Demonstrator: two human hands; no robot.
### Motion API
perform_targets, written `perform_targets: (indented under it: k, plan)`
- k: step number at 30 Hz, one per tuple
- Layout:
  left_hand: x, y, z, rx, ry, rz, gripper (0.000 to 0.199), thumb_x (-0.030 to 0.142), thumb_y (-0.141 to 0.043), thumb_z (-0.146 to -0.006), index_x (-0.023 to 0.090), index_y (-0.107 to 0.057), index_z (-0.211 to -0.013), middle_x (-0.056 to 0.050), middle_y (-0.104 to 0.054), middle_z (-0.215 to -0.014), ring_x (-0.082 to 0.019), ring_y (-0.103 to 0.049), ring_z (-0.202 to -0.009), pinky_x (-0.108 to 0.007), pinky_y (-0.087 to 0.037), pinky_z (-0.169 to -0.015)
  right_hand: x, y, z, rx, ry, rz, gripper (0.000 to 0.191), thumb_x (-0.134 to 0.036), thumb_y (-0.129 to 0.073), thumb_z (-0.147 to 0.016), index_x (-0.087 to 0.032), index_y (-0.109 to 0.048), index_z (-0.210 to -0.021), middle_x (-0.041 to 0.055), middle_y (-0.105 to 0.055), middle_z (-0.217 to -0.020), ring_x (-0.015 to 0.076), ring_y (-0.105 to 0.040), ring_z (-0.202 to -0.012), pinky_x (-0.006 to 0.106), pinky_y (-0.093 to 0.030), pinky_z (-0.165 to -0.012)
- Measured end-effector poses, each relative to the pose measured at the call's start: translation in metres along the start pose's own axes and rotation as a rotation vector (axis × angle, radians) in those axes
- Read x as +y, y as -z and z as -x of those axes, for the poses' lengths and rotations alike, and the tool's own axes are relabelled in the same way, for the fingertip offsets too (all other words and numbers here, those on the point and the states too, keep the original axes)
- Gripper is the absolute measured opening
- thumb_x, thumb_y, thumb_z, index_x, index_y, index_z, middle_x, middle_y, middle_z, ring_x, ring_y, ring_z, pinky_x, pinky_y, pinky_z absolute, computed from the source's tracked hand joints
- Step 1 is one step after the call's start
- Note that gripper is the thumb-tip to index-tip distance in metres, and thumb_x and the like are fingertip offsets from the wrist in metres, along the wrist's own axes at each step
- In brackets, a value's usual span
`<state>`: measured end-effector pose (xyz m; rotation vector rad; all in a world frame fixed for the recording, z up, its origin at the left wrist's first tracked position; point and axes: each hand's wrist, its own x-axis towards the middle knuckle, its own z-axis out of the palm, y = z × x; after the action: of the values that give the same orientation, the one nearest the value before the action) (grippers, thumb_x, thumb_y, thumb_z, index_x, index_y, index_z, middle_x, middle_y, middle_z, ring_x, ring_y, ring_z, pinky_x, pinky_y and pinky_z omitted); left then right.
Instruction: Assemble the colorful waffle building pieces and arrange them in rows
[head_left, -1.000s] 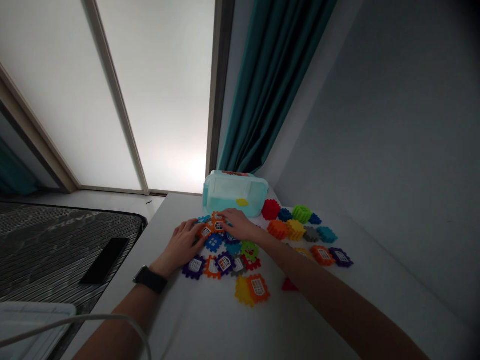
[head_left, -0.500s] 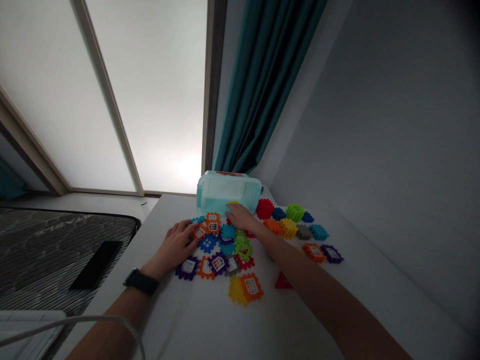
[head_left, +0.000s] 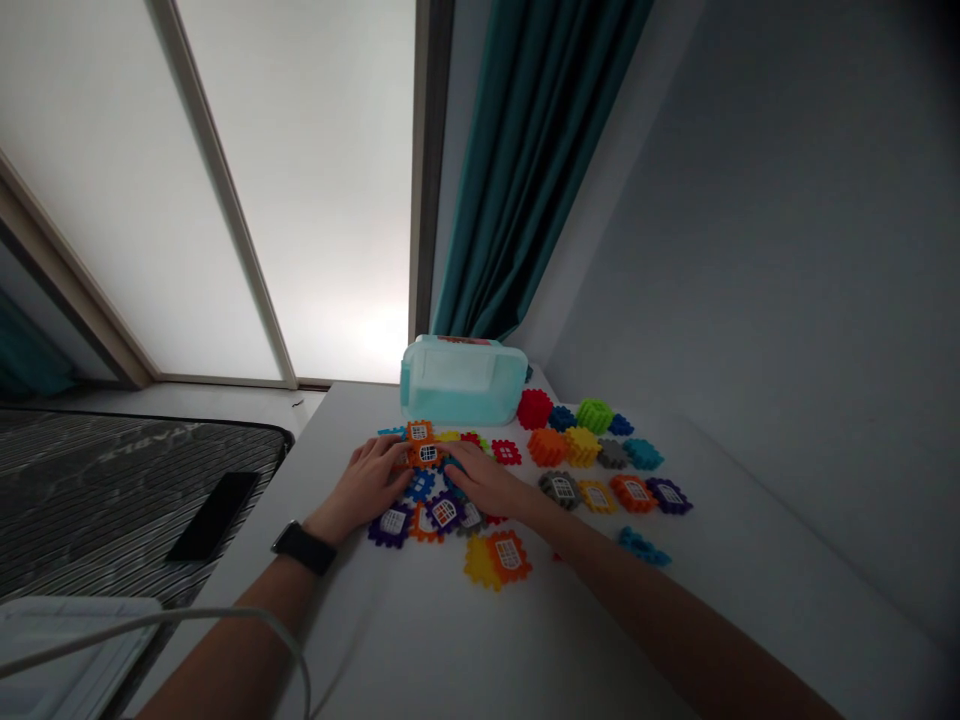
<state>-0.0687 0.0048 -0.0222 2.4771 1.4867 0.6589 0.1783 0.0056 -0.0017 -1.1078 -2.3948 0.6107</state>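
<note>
Colourful gear-edged plastic tiles lie in a loose pile on the white table [head_left: 405, 640]. My left hand [head_left: 369, 482], below a dark wristwatch [head_left: 304, 547], rests at the pile's left side, its fingertips at an orange window tile [head_left: 427, 454]. From the right, my right hand [head_left: 480, 478] reaches over the pile, fingers spread and touching tiles near the same orange one. Whether either hand grips a tile is hard to make out. Purple tiles [head_left: 391, 525] and a blue tile [head_left: 420, 486] lie just below the hands.
A clear teal bin [head_left: 463, 385] lies on its side behind the pile. Stacked gear tiles, including red [head_left: 535, 409] and yellow [head_left: 582, 446], stand in rows at the right. A black phone-like slab [head_left: 213, 517] is at the left; a pale cable [head_left: 255, 612] crosses the lower left.
My right hand has come back from the bin's opening to the pile, nearer my left hand. The view has shifted slightly. My left hand stays by the orange tiles.
</note>
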Motion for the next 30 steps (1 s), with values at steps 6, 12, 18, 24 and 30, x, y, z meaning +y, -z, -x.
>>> perform_targets:
  k: [6,12,18,24,30]
  plan:
    - [0.001,0.001,0.0,0.015,-0.033,0.033,0.035,0.035,-0.052,-0.095,0.026,-0.061,-0.127,-0.009,-0.058,-0.132,-0.03,-0.053,-0.122,-0.05,-0.044,-0.104,-0.001,-0.001,0.018,0.033,-0.062,-0.003,0.038,-0.027,-0.042,-0.101,-0.02,-0.054,-0.137,0.0112,-0.053,-0.145,0.0246,-0.045,-0.137,0.046,-0.036,-0.117]
    - [0.005,0.004,0.002,-0.016,-0.123,0.042,0.031,0.029,-0.057,-0.093,0.024,-0.062,-0.123,-0.009,-0.062,-0.125,-0.028,-0.057,-0.116,-0.046,-0.047,-0.101,-0.005,-0.016,0.025,0.101,-0.07,0.074,0.042,-0.026,-0.051,-0.096,-0.022,-0.054,-0.137,0.0117,-0.052,-0.146,0.0263,-0.042,-0.139,0.049,-0.034,-0.118]
    - [0.01,0.006,0.001,-0.03,-0.179,0.028,0.026,0.032,-0.058,-0.094,0.025,-0.064,-0.118,-0.007,-0.067,-0.118,-0.027,-0.061,-0.11,-0.041,-0.05,-0.096,-0.003,-0.014,0.033,0.211,-0.112,0.061,0.045,-0.02,-0.049,-0.093,-0.024,-0.054,-0.138,0.0115,-0.053,-0.144,0.0264,-0.042,-0.139,0.05,-0.033,-0.118]
    - [0.015,0.008,0.001,-0.055,-0.186,0.012,0.026,0.03,-0.061,-0.093,0.026,-0.065,-0.118,-0.006,-0.067,-0.12,-0.027,-0.06,-0.113,-0.042,-0.049,-0.096,0.005,-0.014,0.049,0.195,-0.08,0.108,0.054,-0.006,-0.047,-0.084,-0.022,-0.055,-0.135,0.0108,-0.053,-0.142,0.0261,-0.043,-0.136,0.05,-0.034,-0.117]
    - [0.019,0.008,0.002,0.032,-0.194,0.055,0.03,0.03,-0.058,-0.094,0.025,-0.062,-0.123,-0.008,-0.064,-0.125,-0.027,-0.06,-0.116,-0.043,-0.05,-0.099,0.01,-0.014,0.046,0.247,-0.031,0.119,0.037,-0.012,-0.053,-0.088,-0.022,-0.062,-0.122,0.0119,-0.059,-0.131,0.0279,-0.051,-0.127,0.051,-0.042,-0.11]
